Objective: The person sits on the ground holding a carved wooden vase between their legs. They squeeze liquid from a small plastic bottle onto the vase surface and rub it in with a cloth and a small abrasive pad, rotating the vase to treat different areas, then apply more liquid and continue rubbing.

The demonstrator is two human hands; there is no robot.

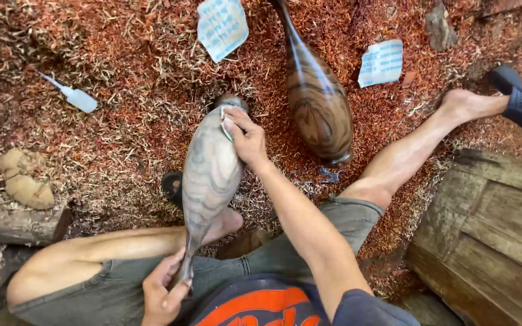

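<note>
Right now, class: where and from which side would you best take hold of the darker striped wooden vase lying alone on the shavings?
Probably the darker striped wooden vase by its slim neck at the far end, from above: it lies flat on the reddish wood shavings, and its belly looks too wide for one hand.

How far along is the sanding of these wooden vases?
One vase lying on the shavings looks done: dark and glossy. In hand is a paler, dull vase; the left hand grips its neck while the right hand presses sandpaper near its base. Its matte surface suggests more rubbing remains.
</note>
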